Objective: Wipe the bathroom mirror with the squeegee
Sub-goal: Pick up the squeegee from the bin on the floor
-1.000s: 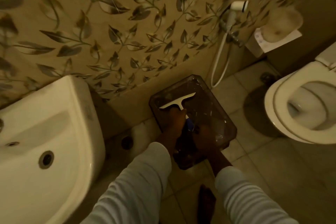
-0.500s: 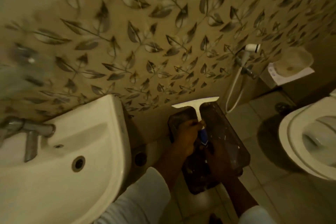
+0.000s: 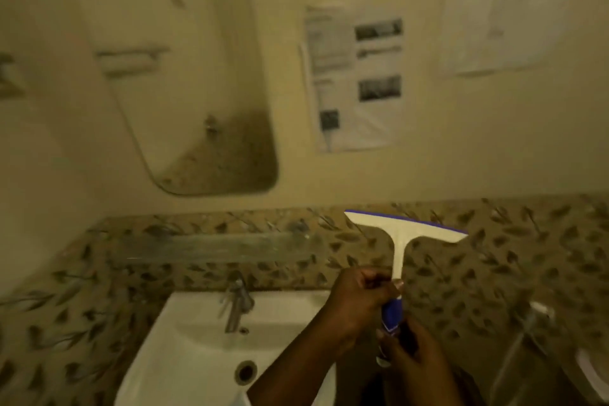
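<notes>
White T-shaped plastic squeegee (image 3: pixel 400 234) stands upright above the white ceramic sink (image 3: pixel 197 343), below-right of the rounded wall mirror (image 3: pixel 184 76). Left hand (image 3: pixel 359 303) and right hand (image 3: pixel 418 366) have a closed grip on its blue handle. It looks like the carrying step; next, the blade must reach the glass.

We see open air from squeegee (image 3: pixel 400 241) up-left to mirror (image 3: pixel 184 76); glass shelf (image 3: pixel 211 247) below mirror and tap (image 3: pixel 236 305) at sink (image 3: pixel 184 356) back edge jut out.

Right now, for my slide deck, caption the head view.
Left hand and right hand hold a squeegee blade-up, below and right of the mirror.
</notes>
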### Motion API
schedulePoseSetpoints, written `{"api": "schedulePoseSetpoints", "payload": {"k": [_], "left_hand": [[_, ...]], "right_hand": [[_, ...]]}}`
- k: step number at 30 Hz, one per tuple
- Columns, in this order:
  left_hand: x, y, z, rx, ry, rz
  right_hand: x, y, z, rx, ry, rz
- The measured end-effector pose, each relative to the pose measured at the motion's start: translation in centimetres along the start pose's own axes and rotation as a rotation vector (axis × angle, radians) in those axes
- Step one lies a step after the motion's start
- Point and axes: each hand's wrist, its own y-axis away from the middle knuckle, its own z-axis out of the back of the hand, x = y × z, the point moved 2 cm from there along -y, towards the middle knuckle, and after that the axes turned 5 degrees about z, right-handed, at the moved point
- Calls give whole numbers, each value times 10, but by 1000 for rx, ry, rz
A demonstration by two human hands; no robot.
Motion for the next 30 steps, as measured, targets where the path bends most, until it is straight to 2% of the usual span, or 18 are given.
{"api": "schedulePoseSetpoints", "payload": {"k": [5,7,12,21,30], "left_hand": [[-63,57,86,-97,-31,-226],[-79,74,121,-123,-28,-293],[-104,106,195,-186,-29,-419],[-125,129,310,-248,-56,-507],[-156,119,347,-158,-19,-544]], "right_hand": [[73,-2,-92,41,99,193],[88,-1,-130,99,104,218],[118,2,-210,101,73,315],[148,-3,-322,130,50,458],[174,-15,-369,114,-170,512]]}}
